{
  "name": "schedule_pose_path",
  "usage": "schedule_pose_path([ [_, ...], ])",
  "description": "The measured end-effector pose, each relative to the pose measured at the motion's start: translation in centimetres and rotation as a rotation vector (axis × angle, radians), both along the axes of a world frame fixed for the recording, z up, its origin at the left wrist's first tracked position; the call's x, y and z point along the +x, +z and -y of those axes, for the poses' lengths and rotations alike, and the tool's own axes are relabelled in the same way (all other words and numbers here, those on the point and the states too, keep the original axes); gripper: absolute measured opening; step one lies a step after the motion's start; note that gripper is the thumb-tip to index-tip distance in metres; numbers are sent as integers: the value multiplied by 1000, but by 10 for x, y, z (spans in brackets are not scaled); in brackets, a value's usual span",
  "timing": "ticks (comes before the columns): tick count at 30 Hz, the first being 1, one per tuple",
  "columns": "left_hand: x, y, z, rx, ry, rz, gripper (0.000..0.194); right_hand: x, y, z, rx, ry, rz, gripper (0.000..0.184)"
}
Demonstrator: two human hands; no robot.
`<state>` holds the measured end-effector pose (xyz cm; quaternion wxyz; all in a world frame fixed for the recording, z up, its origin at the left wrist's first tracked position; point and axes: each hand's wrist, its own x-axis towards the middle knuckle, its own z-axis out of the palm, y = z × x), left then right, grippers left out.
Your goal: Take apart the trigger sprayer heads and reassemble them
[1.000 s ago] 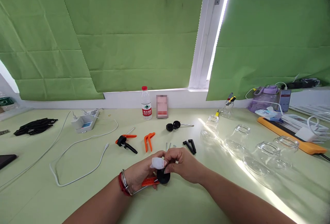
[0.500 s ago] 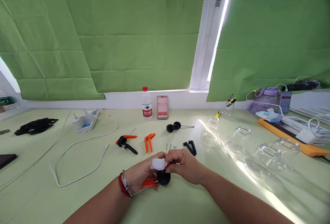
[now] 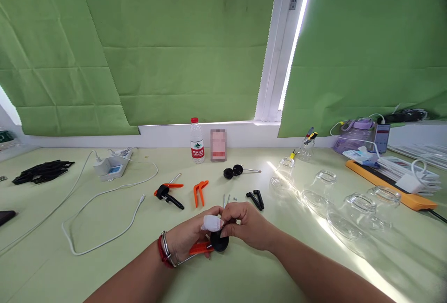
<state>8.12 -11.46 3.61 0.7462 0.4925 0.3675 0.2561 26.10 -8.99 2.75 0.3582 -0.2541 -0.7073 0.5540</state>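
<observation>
My left hand (image 3: 190, 233), with a white wrap on one digit, is closed around a black round cap (image 3: 220, 242) fitted with an orange lever (image 3: 200, 247) and a thin metal rod. My right hand (image 3: 246, 226) pinches at the cap's upper edge, its fingertips meeting those of the left. Whatever small piece lies between the right fingers is hidden. Just beyond the hands are thin metal pins (image 3: 226, 199) and two black handle-like pieces (image 3: 258, 199). Farther off lie two orange levers (image 3: 200, 193) and a black cap assembly (image 3: 167, 194) with an orange lever and a rod.
Black round caps with a rod (image 3: 237, 171) lie farther back. Several clear glass jars (image 3: 319, 186) stand to the right, beside an orange-edged board (image 3: 408, 192) with papers. A water bottle (image 3: 197, 142) stands by the wall. White cable (image 3: 104, 193) loops across the left.
The whole scene shifts slightly left as the camera turns a little. Both hands keep their grip at the black cap, with hardly any change in the fingers.
</observation>
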Motion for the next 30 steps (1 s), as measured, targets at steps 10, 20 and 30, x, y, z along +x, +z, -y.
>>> schedule_pose_path([
  [10,3,5,2,27,14,-55,26,0,1,1,-14,8,13,10],
  [20,2,3,1,18,3,-77,29,2,1,-1,102,2,72,7],
  [30,3,5,2,17,7,-70,28,2,2,-1,49,-3,58,8],
])
